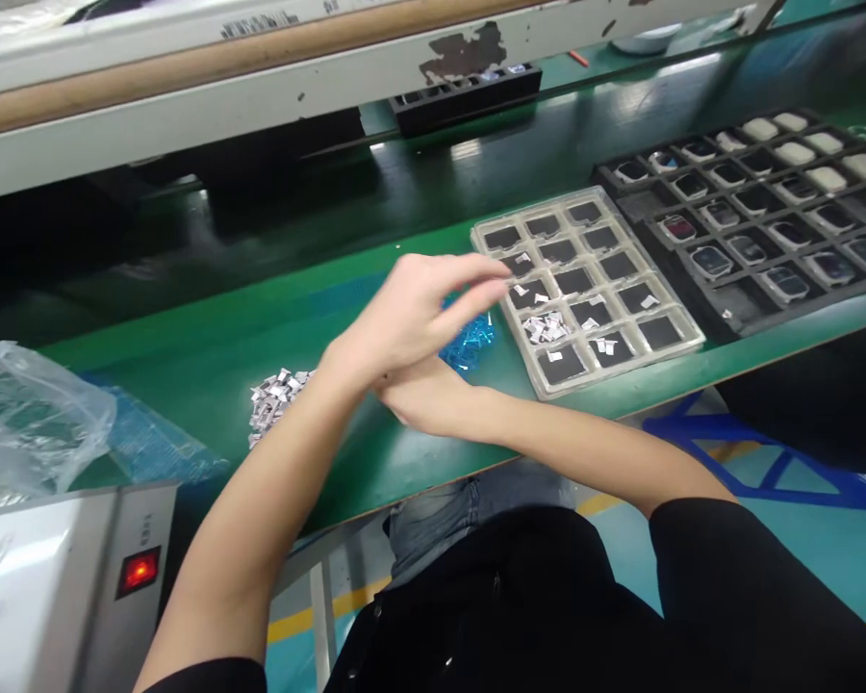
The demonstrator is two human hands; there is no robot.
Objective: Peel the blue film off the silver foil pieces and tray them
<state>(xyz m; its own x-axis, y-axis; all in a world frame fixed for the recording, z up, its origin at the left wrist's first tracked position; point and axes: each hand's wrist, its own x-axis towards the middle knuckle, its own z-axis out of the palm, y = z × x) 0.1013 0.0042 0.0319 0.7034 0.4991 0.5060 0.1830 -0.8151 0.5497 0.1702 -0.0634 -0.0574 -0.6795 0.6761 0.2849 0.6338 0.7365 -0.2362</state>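
My left hand [422,303] reaches over my right, its thumb and index fingertips pinched close together at the left edge of a clear compartment tray [538,385]. Whatever is between those fingertips, if anything, is too small to make out. My right hand [433,395] lies beneath the left wrist, pointing left, with its fingers hidden. Dark square pads fill the tray's compartments, and small white pieces [547,328] lie in several of them. Just behind my hands is a heap of small blue clear bits [469,339]. A pile of small white and grey pieces [278,397] sits left of my hands.
A black foam tray [747,308] holding watch-like cases stands at the right. Plastic bags [36,414] and a white machine with a lit red switch [140,572] are at the left. A beam [260,87] crosses above the green bench [396,476].
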